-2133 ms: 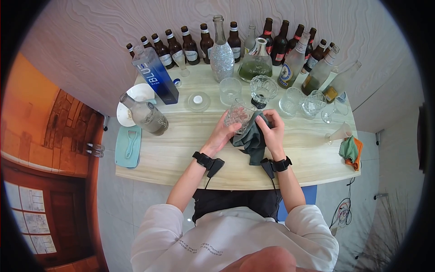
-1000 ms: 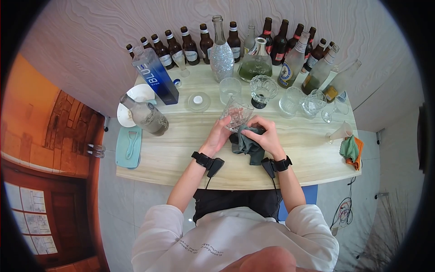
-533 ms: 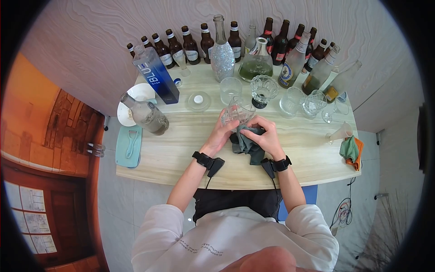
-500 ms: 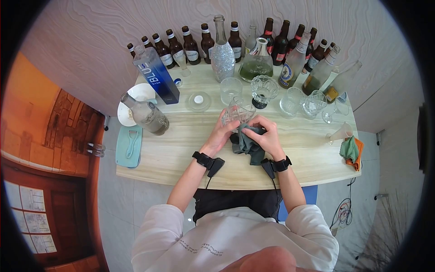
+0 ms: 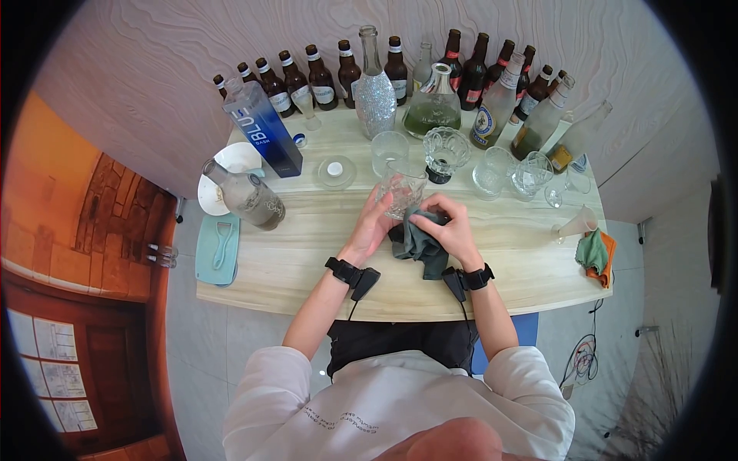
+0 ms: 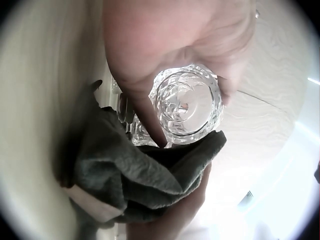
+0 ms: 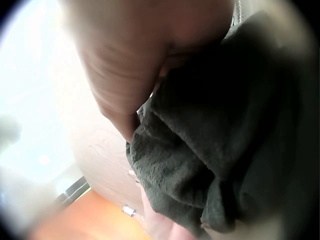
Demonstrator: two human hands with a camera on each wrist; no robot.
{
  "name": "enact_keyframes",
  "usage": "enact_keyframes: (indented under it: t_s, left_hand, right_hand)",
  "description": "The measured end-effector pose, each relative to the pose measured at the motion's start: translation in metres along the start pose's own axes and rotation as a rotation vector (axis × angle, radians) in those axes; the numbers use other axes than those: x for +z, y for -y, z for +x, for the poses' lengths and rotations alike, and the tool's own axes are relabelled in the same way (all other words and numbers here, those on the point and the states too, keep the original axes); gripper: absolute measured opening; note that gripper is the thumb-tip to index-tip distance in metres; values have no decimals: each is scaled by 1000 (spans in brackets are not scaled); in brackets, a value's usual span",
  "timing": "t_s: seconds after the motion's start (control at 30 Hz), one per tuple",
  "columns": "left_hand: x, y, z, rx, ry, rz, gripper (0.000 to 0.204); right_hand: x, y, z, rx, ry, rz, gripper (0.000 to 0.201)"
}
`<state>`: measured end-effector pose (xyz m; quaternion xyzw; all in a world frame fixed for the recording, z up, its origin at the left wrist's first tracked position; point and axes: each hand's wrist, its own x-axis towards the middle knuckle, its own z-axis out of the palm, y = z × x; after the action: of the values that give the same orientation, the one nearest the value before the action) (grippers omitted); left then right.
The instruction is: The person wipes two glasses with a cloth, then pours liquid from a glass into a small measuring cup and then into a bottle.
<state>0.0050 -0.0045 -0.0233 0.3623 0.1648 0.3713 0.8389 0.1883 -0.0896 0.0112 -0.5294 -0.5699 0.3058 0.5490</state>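
My left hand grips a clear cut-glass tumbler, tilted above the table's middle. In the left wrist view the round base of the tumbler faces the camera, with thumb and fingers around its sides. Close on the right, my right hand pinches a dark grey-green cloth against the glass. The cloth's lower folds hang down toward the table. Bunched cloth fills much of the right wrist view and hides most of the fingertips there.
Behind the hands stand a glass tumbler, a scalloped glass bowl and other glasses. Brown bottles line the back wall. On the left are a blue bottle, a grey bottle and a peeler. Green and orange cloths lie at right.
The tumbler has turned in my left hand and shifted slightly. My right hand has lowered and bunched the cloth, staying by the glass.
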Motion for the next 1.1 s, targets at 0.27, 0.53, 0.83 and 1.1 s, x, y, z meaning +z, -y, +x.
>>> enact_keyframes:
  t_s: [0.27, 0.53, 0.83, 1.1]
  left_hand:
    - [-6, 5, -1, -2, -3, 95, 91]
    - [-10, 8, 1, -27, 4, 78, 87]
    - [2, 1, -1, -2, 50, 223, 81]
    - [1, 0, 0, 8, 10, 58, 76]
  right_hand:
    - [0, 1, -1, -76, -12, -97, 24]
    - [2, -16, 1, -61, -250, 53, 21]
    - [-1, -10, 1, -4, -286, 179, 18]
    - [0, 3, 0, -89, 24, -104, 26]
